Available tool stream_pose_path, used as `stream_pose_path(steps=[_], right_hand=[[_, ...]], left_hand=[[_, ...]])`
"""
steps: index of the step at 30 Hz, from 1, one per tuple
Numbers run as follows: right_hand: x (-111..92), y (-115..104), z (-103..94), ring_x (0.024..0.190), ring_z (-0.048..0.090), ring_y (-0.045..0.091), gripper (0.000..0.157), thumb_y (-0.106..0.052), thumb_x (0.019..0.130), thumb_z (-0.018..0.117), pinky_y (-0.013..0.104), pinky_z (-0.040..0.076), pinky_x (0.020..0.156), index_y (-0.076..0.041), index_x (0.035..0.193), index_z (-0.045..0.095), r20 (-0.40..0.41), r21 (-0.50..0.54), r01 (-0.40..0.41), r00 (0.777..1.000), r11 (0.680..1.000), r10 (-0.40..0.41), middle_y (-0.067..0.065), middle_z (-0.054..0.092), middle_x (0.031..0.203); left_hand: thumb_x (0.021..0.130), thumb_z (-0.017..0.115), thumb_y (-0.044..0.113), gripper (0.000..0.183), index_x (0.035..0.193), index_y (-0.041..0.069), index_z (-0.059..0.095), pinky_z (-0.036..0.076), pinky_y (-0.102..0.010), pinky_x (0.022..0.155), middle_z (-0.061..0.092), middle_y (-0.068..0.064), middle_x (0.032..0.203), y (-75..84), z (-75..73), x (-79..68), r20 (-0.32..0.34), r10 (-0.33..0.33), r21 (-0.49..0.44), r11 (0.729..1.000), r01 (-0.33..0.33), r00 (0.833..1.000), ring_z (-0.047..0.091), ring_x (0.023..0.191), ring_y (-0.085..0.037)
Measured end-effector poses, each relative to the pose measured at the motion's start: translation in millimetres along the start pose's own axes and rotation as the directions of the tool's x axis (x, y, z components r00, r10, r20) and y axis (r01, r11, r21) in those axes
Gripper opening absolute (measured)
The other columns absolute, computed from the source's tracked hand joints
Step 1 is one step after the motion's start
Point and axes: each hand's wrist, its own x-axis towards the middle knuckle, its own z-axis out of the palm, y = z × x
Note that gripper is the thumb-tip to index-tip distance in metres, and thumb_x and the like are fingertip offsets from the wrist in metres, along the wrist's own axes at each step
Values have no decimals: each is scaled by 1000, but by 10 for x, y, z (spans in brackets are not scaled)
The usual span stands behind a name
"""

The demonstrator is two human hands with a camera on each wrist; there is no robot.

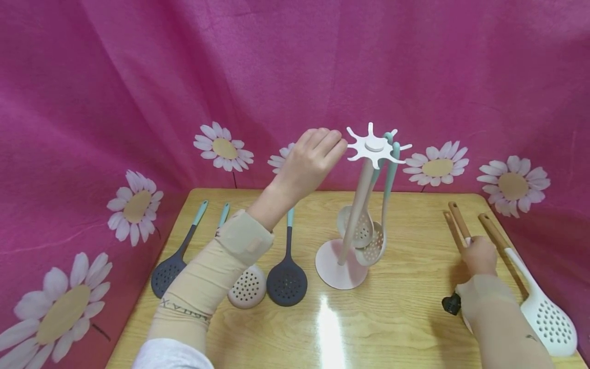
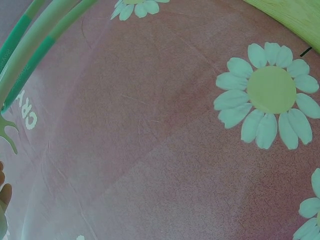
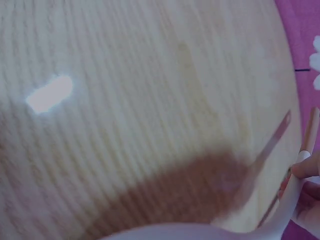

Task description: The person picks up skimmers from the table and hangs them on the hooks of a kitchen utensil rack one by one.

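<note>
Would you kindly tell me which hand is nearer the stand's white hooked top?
Left: the left hand is beside the hooked top; the right hand, lower and farther right, grips a utensil.

Left wrist faces curtain point(image 2: 140, 150); right, table point(image 3: 125, 130); head, both.

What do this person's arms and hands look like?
The left hand and right hand are bare. The left arm wears a beige sleeve with dark lettering, a beige wristband and a whitish sleeve below; the right, a beige wrist wrap with a small black piece beside it.
</note>
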Motion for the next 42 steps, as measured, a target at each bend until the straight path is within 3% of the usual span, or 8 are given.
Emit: stream_pose_path(steps=[6, 11, 16, 18, 23, 28, 34, 42], right_hand=[[93, -198, -140, 90, 48, 55, 38, 2, 78, 45, 58, 39, 73, 17, 112, 50, -1, 37, -14, 1000, 999, 14, 38, 53, 103], [166, -468, -250, 91, 50, 53, 39, 3, 78, 44, 56, 40, 76, 19, 113, 50, -119, 77, 60, 992, 995, -50, 38, 54, 102], [156, -748, -365, 85, 58, 40, 40, 3, 81, 46, 25, 43, 58, 13, 119, 51, -197, 170, 74, 980, 983, -39, 36, 57, 101], [136, -855, -404, 74, 61, 22, 39, 1, 83, 50, 11, 36, 52, 9, 121, 53, -231, 209, 80, 973, 975, -31, 34, 59, 102], [50, -1102, -463, 64, 39, -16, 37, 1, 84, 55, -1, 32, 53, 3, 122, 55, -309, 332, 150, 950, 931, -42, 28, 61, 105], [-89, -1296, -521, 75, 53, -5, 37, 1, 84, 58, 1, 39, 62, 1, 121, 57, -359, 383, 211, 931, 899, -65, 23, 62, 109], [-272, -1490, -594, 74, 49, -14, 34, -1, 84, 60, 6, 45, 71, 1, 118, 59, -454, 449, 291, 889, 845, -65, 22, 63, 105], [-526, -1688, -696, 78, 57, -8, 33, 4, 79, 64, 6, 46, 68, 2, 112, 63, -557, 525, 423, 827, 739, -78, -16, 60, 89]], left_hand=[[90, 45, -3, 16, 91, 2, 60, 45, -30, 78, 57, -9, 90, 0, -8, -5, -1, -1, -1, 1000, 1, 1000, 53, 84, -24], [90, 46, -2, 16, 91, 2, 61, 45, -30, 79, 57, -9, 90, -2, -5, -6, -5, -2, 0, 1000, 2, 1000, 53, 85, -24], [90, 46, -2, 16, 91, 2, 61, 44, -30, 79, 57, -9, 90, -2, -5, -8, -5, -1, 2, 1000, 1, 1000, 53, 85, -24], [90, 45, -2, 16, 91, 2, 60, 44, -30, 79, 57, -9, 91, -2, -4, -8, -5, -1, 0, 1000, 1, 1000, 53, 85, -24], [90, 45, -3, 16, 91, 2, 61, 45, -30, 79, 57, -9, 91, -2, -4, -8, -6, -4, -2, 1000, 4, 1000, 53, 85, -24], [90, 46, -2, 16, 92, 2, 60, 45, -30, 79, 57, -8, 91, 6, -4, -7, -1, 0, 5, 1000, 0, 1000, 53, 85, -24], [89, 46, -3, 16, 92, 2, 61, 45, -30, 79, 57, -9, 91, 11, -4, -8, -4, -1, 3, 1000, 1, 1000, 53, 85, -24], [89, 46, -3, 16, 91, 2, 61, 44, -30, 79, 57, -9, 91, 1, -1, -7, -7, 1, -1, 1000, -1, 1000, 53, 85, -24]])
